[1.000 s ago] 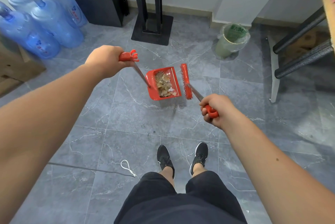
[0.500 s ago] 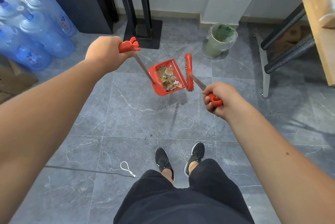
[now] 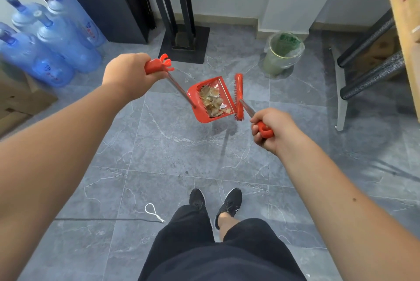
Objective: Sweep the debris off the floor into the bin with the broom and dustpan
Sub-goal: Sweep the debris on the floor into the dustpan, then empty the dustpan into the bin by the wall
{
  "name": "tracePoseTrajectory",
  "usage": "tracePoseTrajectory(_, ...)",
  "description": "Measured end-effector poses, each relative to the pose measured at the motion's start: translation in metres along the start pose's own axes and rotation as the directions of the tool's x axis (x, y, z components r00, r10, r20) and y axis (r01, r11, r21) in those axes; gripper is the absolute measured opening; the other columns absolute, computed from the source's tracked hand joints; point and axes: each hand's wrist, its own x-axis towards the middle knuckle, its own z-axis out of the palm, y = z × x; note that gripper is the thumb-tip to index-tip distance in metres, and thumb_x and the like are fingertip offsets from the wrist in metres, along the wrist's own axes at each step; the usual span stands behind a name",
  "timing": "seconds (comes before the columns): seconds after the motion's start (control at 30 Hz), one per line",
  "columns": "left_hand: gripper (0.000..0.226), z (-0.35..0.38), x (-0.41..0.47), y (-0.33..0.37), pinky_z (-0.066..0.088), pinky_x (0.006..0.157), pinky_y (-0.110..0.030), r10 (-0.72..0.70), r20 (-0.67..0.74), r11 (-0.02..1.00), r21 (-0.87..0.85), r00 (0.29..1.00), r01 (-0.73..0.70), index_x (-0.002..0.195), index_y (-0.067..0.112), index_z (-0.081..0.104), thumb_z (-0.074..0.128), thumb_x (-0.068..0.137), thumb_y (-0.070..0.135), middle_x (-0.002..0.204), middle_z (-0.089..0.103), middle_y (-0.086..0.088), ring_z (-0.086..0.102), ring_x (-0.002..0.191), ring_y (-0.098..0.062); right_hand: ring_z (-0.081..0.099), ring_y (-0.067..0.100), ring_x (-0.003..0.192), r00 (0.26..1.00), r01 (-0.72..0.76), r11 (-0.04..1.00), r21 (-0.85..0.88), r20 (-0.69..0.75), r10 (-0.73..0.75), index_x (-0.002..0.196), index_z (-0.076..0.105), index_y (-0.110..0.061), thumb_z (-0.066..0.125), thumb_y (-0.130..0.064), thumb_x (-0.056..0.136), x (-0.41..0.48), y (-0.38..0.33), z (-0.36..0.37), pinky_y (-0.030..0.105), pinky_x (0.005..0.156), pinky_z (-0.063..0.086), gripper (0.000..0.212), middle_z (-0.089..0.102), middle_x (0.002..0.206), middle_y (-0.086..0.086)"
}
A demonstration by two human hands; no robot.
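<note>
My left hand grips the red handle of a long-stemmed red dustpan, which hangs tilted above the grey floor tiles. Brown and white paper scraps, the debris, lie piled inside the pan. My right hand is closed on the red handle of the broom, whose red brush head stands on edge right against the pan's open side. The bin, green with a clear plastic liner, stands on the floor beyond and to the right of the pan, near the wall.
Several blue water jugs lean at the far left beside cardboard. A black table pedestal stands ahead. A bench frame with black padded bars is on the right. A white string loop and thin cable lie near my shoes.
The dustpan with its debris and the broom have lifted off the floor and moved forward, closer to the bin. Both hands kept their grips, and I have stepped forward.
</note>
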Motion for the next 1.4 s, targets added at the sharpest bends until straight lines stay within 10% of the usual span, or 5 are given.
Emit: tracePoseTrajectory(1.4, 0.055, 0.001, 0.237, 0.077, 0.048, 0.056, -0.035, 0.22, 0.026, 0.974, 0.054, 0.975, -0.221, 0.069, 0.019, 0.053, 0.06, 0.086, 0.071, 0.065, 0.056, 0.002, 0.057, 0.061, -0.024, 0.044, 0.012, 0.041, 0.996, 0.023, 0.989, 0.144, -0.092, -0.01, 0.085, 0.049, -0.007, 0.05, 0.008, 0.079, 0.084, -0.172, -0.009, 0.016, 0.037, 0.031, 0.016, 0.037, 0.064, 0.007)
